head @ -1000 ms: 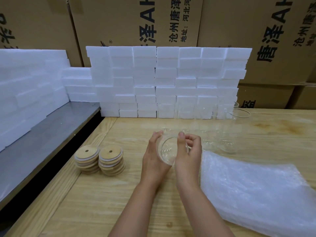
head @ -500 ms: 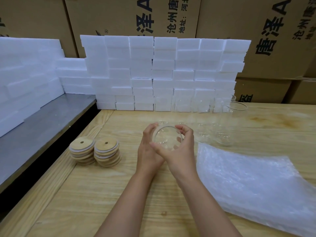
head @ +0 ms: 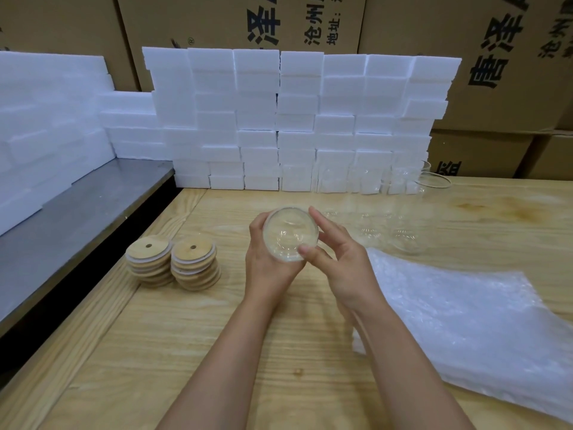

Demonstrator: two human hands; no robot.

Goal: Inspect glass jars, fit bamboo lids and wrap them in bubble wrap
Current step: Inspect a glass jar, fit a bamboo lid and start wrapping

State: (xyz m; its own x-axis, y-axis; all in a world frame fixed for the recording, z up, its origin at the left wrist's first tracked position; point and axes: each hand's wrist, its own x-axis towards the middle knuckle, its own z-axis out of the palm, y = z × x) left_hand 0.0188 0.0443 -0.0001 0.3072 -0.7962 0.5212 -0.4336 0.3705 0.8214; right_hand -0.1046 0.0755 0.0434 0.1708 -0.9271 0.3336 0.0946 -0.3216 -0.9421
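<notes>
A clear glass jar point(head: 290, 234) is held above the wooden table point(head: 217, 336), one round end facing me. My left hand point(head: 266, 262) grips it from the left and below. My right hand point(head: 338, 262) holds it from the right, thumb on its lower rim and fingers along its side. Two stacks of round bamboo lids point(head: 172, 262) with small holes stand to the left. A pile of bubble wrap sheets point(head: 471, 324) lies on the right. Several more clear jars point(head: 403, 212) stand behind my hands.
A wall of white foam blocks point(head: 294, 119) runs along the back and left. A grey metal surface point(head: 71, 218) adjoins the table on the left. Brown cardboard cartons point(head: 496, 72) are stacked behind everything.
Both hands have turned the jar so that one round end now faces me. My right hand shifted from the jar's top to its right side.
</notes>
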